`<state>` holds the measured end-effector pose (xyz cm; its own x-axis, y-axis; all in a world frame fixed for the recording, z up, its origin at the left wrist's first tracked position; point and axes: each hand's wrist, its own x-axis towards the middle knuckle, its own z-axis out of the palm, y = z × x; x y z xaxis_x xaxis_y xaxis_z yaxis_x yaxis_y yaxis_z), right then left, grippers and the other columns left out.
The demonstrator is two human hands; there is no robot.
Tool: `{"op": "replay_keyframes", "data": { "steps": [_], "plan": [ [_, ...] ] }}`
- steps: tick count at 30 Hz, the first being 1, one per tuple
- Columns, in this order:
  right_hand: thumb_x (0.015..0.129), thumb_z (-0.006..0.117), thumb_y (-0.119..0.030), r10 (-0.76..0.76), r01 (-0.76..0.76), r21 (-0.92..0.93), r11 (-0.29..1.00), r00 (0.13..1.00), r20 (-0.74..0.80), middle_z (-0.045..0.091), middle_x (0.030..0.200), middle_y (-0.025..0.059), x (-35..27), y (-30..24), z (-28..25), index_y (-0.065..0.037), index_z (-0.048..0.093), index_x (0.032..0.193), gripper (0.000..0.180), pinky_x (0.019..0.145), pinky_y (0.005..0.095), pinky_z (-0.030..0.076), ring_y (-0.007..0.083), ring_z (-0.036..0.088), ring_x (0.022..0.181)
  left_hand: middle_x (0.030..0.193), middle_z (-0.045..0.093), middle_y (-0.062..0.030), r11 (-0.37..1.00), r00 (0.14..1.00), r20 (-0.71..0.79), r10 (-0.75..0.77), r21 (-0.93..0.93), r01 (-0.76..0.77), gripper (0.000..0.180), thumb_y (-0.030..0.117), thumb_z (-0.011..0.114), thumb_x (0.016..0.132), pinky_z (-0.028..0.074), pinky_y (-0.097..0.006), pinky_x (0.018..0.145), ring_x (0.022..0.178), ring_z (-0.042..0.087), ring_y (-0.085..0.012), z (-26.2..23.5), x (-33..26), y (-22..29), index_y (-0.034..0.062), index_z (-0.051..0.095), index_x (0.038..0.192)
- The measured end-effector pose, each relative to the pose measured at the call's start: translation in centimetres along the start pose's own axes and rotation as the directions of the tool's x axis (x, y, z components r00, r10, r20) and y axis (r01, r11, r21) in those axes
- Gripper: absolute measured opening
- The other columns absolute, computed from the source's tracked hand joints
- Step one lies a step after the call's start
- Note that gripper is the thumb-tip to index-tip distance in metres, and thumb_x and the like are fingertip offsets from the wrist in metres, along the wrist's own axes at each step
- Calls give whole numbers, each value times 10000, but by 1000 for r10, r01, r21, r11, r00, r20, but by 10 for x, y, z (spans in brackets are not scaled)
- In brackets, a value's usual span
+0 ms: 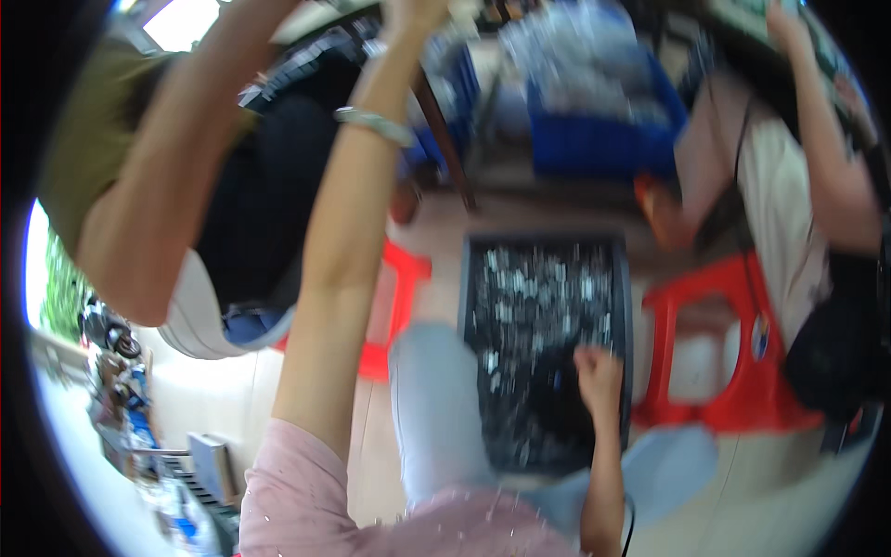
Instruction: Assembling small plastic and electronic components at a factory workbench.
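My left arm stretches far forward, a pale bracelet [375, 126] round its wrist. Only part of my left hand [416, 13] shows at the top edge; its fingers are cut off and blurred. Below and to the right, my right hand [600, 379] is closed, fingers curled, over the near right part of a dark grey bin [469, 278]. Whatever it may hold is hidden by blur. Many small dark and clear shiny pieces [534, 297] fill the bin, too smeared to name. The bin stands on the floor between my legs.
Red plastic stools [661, 348] stand right and left of the bin. Blue crates [594, 144] with clear bags lie beyond it. Seated co-workers flank me: a bare arm [176, 176] at left, pale trousers [784, 200] at right. A brown table leg [443, 139] slants down ahead.
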<state>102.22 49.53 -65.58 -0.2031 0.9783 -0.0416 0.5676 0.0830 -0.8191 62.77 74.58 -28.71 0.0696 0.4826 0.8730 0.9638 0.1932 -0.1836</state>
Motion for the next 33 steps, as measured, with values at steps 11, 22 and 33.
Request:
{"op": "replay_keyframes", "data": {
  "steps": [11, 22, 33],
  "plan": [
    [771, 692, -253, 209, -141, -511, 848, 975, 78, 590, 982, 224, -17, 51, 28, 23, 608, 937, 332, 853, 462, 460, 388, 562, 982, 990, 611, -22, 174, 663, 648, -375, -654, 737, 270, 128, 577, 919, 438, -219, 775, 888, 558, -88, -134, -299, 114, 53, 572, 1179],
    [807, 668, -99, -159, 159, -18, 987, 986, -55, 659, 886, 167, 26, -48, -8, 27, 650, 996, 229, 667, 344, 492, 264, 630, 736, 1147, 569, -143, -829, 432, 898, -82, -302, 471, 410, 315, 424, 999, 474, -284, 809, 982, 586, -215, -136, -293, 118, 27, 443, 1290],
    [878, 554, 14, -499, 541, 622, 566, 825, -264, 683, 986, 107, 132, -252, -59, 23, 648, 1118, 258, 693, 240, 515, 103, 631, 808, 1256, 505, -180, -918, 450, 893, -10, -186, 350, 458, 306, 490, 956, 470, -401, 956, 1160, 516, -350, -132, -277, 111, -32, 425, 1259]
  ]
}}
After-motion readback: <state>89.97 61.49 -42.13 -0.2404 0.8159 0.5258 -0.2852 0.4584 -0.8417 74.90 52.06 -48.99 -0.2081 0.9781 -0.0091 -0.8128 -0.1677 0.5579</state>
